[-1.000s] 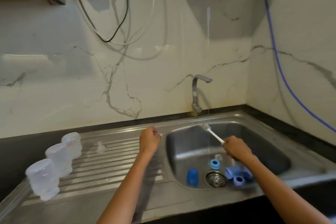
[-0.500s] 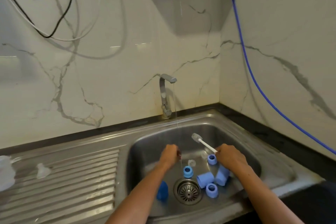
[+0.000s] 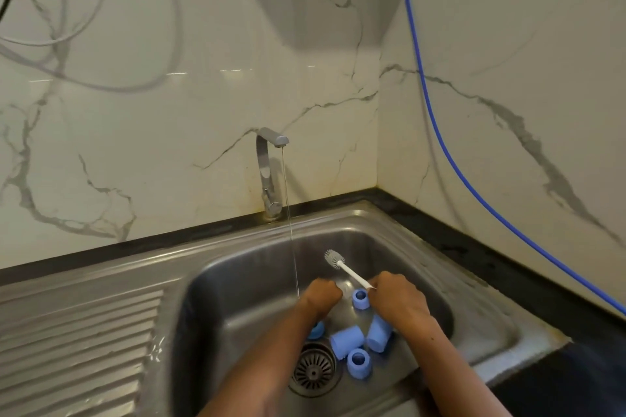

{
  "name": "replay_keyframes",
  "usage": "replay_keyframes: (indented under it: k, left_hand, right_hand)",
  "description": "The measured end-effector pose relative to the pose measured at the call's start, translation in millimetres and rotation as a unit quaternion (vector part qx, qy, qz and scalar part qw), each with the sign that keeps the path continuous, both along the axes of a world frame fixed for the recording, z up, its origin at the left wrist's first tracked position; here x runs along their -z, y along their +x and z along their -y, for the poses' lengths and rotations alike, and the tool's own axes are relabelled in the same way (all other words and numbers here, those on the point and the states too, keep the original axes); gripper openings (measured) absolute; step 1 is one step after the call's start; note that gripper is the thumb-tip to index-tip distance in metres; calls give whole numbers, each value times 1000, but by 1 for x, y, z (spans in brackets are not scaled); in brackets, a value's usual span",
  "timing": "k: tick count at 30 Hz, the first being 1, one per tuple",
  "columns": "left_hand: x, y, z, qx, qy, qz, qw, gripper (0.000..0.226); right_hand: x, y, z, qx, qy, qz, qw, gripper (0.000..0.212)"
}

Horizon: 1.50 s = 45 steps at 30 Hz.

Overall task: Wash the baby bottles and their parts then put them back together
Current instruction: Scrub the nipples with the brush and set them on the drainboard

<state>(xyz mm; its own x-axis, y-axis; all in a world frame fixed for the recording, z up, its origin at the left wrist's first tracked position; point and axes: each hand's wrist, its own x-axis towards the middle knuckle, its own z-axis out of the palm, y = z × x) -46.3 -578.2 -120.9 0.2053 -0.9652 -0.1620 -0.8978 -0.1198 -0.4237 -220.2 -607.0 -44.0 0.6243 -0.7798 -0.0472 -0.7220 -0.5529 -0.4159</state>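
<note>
Right hand (image 3: 398, 301): curled round the handle of a white brush (image 3: 345, 269), bristle head up and away from the knuckles.
Left hand (image 3: 321, 294): fingers curled; whether they hold anything, cannot tell.
Blue caps (image 3: 349, 342): on the sink (image 3: 237, 281) floor just below both hands, by the drain (image 3: 315, 371).
Ring (image 3: 360, 298): between the hands.
Water (image 3: 291, 230): thin stream from the tap (image 3: 269, 173), falling just left of the left hand.
Open room: bare basin floor left of the left hand; back wall beyond the brush.
Writing: none readable.

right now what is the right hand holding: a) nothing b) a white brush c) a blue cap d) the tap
b: the right hand grips the handle of the white brush, bristles pointing up and away over the sink.
</note>
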Motion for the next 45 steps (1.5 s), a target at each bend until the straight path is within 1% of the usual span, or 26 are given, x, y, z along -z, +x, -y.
replay_keyframes:
  k: [4, 6, 9, 11, 12, 13, 14, 15, 17, 19, 21, 22, 23, 24, 25, 26, 28, 30, 32, 33, 35, 38, 39, 41, 43, 45]
  left_hand:
    - [-13, -10, 0, 2, -30, -31, 999, 27]
    - [-29, -16, -7, -14, -76, -57, 995, 34]
    - [-55, -23, -34, -58, -151, -131, 978, 41]
    - [-68, -28, -59, -82, -191, -207, 956, 29]
    - [-73, -32, -74, -103, -223, -260, 934, 19]
    - [-78, -36, -88, -131, -268, -325, 897, 8]
    - [-82, -39, -98, -164, -324, -400, 841, 2]
    - [-86, -42, -109, -207, -382, -475, 765, 5]
    - [-93, -48, -126, -280, -465, -613, 574, 8]
    - [-101, -50, -137, -295, -505, -713, 386, 5]
    - [-107, -49, -149, -281, -524, -781, 192, 7]
    - [-109, -48, -155, -274, -529, -796, 104, 6]
    - [-110, -48, -159, -267, -531, -804, 33, 6]
    - [-109, -48, -163, -261, -530, -807, -13, 5]
    - [-108, -49, -166, -253, -529, -809, -41, 8]
    - [-106, -51, -169, -249, -527, -811, -50, 14]
    - [-102, -48, -169, -247, -534, -807, -48, 23]
    - [-101, -42, -166, -240, -551, -798, -47, 21]
    - [-102, -35, -164, -226, -566, -790, -67, 12]
    - [-103, -32, -164, -222, -571, -786, -82, 12]
    - [-103, -26, -167, -226, -582, -774, -104, 25]
    - [-103, -16, -171, -235, -602, -753, -127, 38]
    - [-104, -13, -172, -236, -601, -753, -124, 40]
    - [-104, -8, -173, -237, -586, -768, -102, 36]
    - [-103, -5, -172, -249, -570, -780, -66, 24]
    - [-99, -2, -173, -270, -559, -783, -37, 24]
  right_hand:
    - [-2, 0, 4, 1, -2, 6, 1000, 25]
    - [-6, 0, 5, 3, 5, 8, 1000, 24]
    - [-10, 0, 3, 2, 19, 14, 1000, 25]
    - [-14, -4, 0, -5, 21, 19, 1000, 25]
    - [-15, -5, -1, -12, 23, 20, 999, 25]
    - [-17, -6, -3, -18, 25, 21, 999, 24]
    - [-18, -8, -5, -25, 26, 23, 999, 24]
    - [-19, -10, -7, -31, 28, 23, 999, 24]
    - [-17, -13, -10, -43, 27, 26, 998, 23]
    - [-14, -15, -12, -68, 25, 30, 997, 26]
    - [-11, -15, -14, -111, 31, 55, 992, 36]
    - [-10, -14, -16, -134, 34, 76, 987, 40]
    - [-9, -12, -17, -156, 35, 97, 982, 41]
    - [-7, -11, -17, -177, 33, 117, 977, 40]
    - [-4, -8, -18, -199, 31, 138, 970, 40]
    - [-1, -7, -19, -219, 32, 161, 962, 39]
    - [-1, -5, -20, -250, 45, 203, 946, 41]
    - [-6, -5, -20, -270, 61, 243, 930, 43]
    - [-11, -5, -21, -282, 73, 270, 918, 44]
    - [-12, -5, -21, -286, 80, 276, 914, 44]
    - [-14, -7, -22, -305, 98, 274, 907, 41]
    - [-12, -8, -25, -342, 130, 250, 897, 38]
    - [-12, -8, -26, -348, 131, 246, 895, 39]
    - [-11, -6, -27, -346, 123, 242, 898, 39]
    - [-13, -6, -27, -341, 109, 231, 904, 39]
    - [-16, -8, -27, -351, 98, 216, 906, 40]
